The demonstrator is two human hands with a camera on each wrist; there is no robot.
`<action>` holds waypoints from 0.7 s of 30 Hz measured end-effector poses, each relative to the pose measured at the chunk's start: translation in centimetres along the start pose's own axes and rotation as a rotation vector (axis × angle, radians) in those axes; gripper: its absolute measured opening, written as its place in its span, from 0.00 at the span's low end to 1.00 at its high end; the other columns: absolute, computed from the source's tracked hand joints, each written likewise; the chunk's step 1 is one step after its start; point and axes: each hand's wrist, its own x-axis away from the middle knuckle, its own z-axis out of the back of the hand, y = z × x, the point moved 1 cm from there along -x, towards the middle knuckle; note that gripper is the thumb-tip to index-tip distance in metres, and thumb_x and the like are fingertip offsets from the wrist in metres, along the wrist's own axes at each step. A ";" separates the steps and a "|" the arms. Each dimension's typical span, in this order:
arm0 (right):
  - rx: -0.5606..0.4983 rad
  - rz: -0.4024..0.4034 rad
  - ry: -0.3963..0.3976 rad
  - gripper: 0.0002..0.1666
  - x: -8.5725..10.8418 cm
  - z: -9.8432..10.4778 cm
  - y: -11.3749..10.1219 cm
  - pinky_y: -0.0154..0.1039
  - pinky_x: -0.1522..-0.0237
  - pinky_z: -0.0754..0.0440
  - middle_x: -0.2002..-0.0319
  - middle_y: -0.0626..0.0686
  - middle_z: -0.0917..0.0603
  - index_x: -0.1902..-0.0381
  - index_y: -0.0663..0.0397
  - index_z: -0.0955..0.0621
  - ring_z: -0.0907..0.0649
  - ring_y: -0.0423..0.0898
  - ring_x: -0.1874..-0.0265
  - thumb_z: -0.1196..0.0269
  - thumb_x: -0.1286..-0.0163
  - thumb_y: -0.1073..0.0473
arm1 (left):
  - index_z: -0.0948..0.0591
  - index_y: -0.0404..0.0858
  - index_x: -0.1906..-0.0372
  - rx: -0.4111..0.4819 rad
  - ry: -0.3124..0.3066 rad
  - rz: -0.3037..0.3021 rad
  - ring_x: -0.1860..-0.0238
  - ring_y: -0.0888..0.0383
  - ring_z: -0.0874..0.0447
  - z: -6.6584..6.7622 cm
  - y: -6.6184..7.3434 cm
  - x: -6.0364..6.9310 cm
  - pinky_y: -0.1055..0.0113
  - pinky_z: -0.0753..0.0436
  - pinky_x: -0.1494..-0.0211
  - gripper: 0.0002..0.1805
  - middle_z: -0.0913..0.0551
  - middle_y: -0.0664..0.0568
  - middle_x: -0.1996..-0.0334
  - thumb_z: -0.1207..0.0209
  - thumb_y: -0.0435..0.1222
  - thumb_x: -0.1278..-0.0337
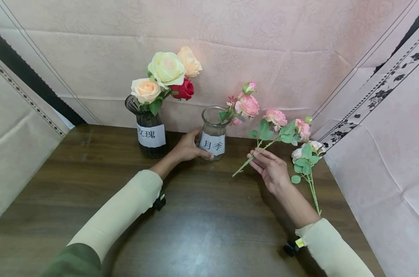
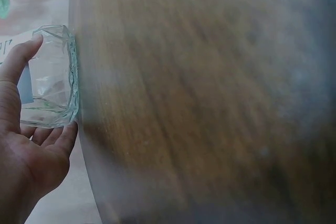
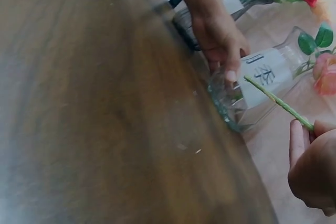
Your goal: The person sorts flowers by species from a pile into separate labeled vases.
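Note:
My left hand [image 1: 188, 148] grips the lower part of a clear glass vase [image 1: 213, 130], thumb in front by its white label. The vase stands upright near the table's back edge. A pink flower sprig [image 1: 247, 104] leans out over its right rim. To the right, my right hand [image 1: 273, 171] pinches a second pink flower sprig [image 1: 276, 117] by its green stem. The bare stem end points left and down toward the vase, apart from it in the head view. In the right wrist view, the stem end [image 3: 262, 93] overlaps the vase label.
A dark glass vase [image 1: 150, 150] with a label stands left of the clear one, holding cream, peach and red roses [image 1: 167, 69]. A pale flower sprig [image 1: 307, 161] lies on the wooden table [image 1: 202, 231] beyond my right hand. Pink cloth [image 1: 102, 65] hangs behind the table.

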 end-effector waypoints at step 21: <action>-0.295 0.243 0.106 0.09 -1.5 -4.9 -5.3 0.41 0.47 0.05 0.63 0.55 0.04 0.65 0.59 0.11 0.04 0.49 0.60 0.29 0.23 0.72 | 0.32 0.41 0.14 0.020 0.000 0.009 0.23 0.43 0.21 0.0 -0.3 -0.1 0.42 0.25 0.16 0.61 0.18 0.45 0.26 0.10 0.43 0.53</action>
